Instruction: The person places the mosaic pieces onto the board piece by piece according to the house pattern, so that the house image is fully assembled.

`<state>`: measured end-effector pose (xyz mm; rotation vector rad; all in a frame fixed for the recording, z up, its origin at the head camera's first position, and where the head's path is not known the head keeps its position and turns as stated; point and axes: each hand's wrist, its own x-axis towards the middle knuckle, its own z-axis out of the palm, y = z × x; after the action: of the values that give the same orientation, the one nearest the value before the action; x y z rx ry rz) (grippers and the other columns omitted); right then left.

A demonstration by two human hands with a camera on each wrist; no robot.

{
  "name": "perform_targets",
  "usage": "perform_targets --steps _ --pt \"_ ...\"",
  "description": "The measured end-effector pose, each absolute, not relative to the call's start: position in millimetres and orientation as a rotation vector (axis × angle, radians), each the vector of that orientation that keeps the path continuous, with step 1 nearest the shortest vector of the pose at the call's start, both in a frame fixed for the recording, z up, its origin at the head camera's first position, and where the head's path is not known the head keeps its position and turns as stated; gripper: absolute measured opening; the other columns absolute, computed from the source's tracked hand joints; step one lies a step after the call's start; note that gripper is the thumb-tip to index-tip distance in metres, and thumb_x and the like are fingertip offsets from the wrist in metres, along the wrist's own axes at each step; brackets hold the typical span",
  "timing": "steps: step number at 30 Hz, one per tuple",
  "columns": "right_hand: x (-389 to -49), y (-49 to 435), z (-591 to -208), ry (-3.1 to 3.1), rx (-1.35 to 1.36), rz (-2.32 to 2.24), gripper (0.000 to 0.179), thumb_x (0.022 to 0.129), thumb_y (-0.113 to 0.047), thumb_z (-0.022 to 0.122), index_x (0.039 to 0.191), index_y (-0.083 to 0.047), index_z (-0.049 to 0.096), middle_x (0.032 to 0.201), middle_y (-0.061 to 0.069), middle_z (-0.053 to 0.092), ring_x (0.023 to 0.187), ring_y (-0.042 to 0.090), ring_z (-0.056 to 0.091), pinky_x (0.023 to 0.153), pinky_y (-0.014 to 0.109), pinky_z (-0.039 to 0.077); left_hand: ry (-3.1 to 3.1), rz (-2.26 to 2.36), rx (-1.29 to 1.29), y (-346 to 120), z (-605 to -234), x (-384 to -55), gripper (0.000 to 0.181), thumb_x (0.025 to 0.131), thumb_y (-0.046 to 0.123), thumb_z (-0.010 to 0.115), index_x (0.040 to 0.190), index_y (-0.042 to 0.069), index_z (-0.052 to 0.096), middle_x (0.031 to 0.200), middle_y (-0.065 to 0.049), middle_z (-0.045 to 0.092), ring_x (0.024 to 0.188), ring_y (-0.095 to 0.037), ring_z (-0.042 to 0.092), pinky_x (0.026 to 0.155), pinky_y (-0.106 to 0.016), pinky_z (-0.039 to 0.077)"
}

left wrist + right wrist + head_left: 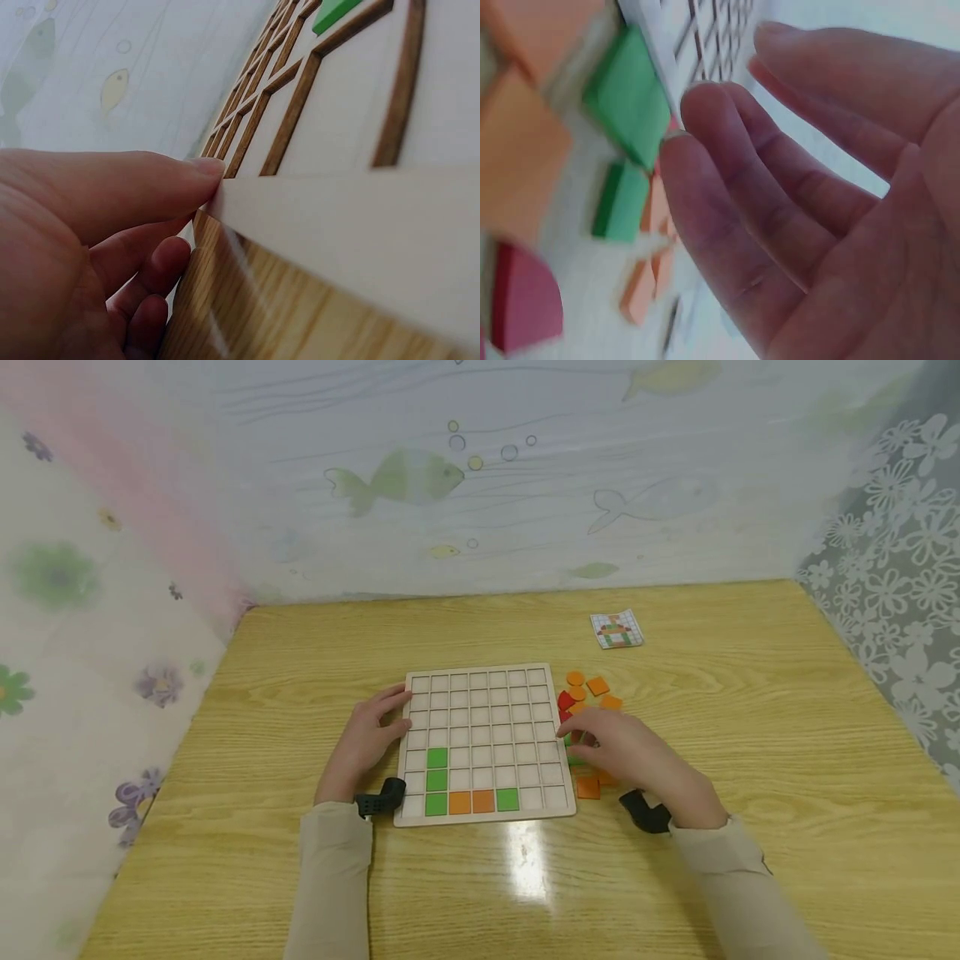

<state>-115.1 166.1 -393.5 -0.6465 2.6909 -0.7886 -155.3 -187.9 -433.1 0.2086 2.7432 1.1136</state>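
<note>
A wooden grid board (482, 779) lies on the table. In its bottom row sit green tiles at either end of two orange tiles (483, 801); more green tiles (437, 758) rise in one column at the left. My left hand (363, 739) touches the board's left edge, its thumb (157, 184) against the rim in the left wrist view. Over the loose pieces beside the board's right edge hovers my right hand (626, 747), its fingers loosely bent with nothing visible between them. Close by in the right wrist view are a green square tile (630, 97) and red and orange pieces.
Loose orange discs (575, 678), orange squares (597, 686) and red pieces (565, 700) lie along the board's right side, partly under my right hand. A small pattern card (617, 629) rests farther back on the table (315, 635). A painted wall (525, 527) stands behind.
</note>
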Motion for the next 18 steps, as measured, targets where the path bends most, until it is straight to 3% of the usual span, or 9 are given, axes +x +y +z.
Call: perform_targets --steps 18 --pt "-127.6 201.4 -402.9 2.642 -0.442 -0.832 0.026 0.084 -0.014 0.060 0.110 -0.015 0.061 0.099 0.001 0.055 0.084 0.017 0.051 0.068 0.031 0.043 2.748 1.110 0.210 -187.7 -434.3 -155.4 0.046 0.089 0.020 0.055 0.133 0.016 0.044 0.141 0.004 0.031 0.129 -0.027 0.021 0.101 -0.047 0.021"
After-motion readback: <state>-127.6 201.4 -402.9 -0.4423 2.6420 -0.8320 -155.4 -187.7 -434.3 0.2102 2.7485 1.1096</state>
